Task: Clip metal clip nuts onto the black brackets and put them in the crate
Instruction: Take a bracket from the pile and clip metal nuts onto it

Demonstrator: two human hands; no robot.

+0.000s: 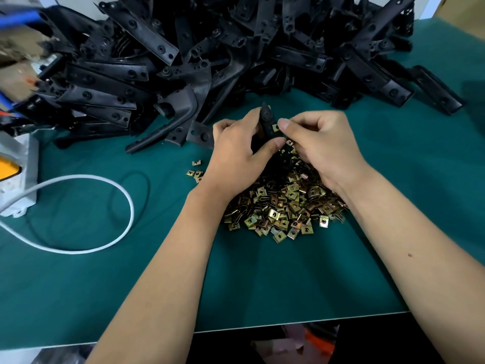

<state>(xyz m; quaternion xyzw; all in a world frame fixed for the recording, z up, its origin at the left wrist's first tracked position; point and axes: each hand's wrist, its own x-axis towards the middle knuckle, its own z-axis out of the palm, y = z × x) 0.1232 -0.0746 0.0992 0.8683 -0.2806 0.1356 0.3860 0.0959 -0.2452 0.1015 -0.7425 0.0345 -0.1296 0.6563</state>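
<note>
Mid-frame: left hand (pixel 236 143) grips bracket (pixel 265 122); right hand (pixel 315 143) pinches nut (pixel 275 127). Push nut squarely on, hole over hole, bracket steady.

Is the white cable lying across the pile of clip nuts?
No, the white cable loops on the green mat well to the left of the pile of clip nuts, not touching it.

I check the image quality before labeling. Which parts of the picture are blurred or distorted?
Head view: the cardboard and blue items at the upper left are motion-blurred; the centre, with the pile of brass-coloured metal clip nuts and both hands, is sharp; the green table's near edge bows, a wide-angle distortion.
</note>
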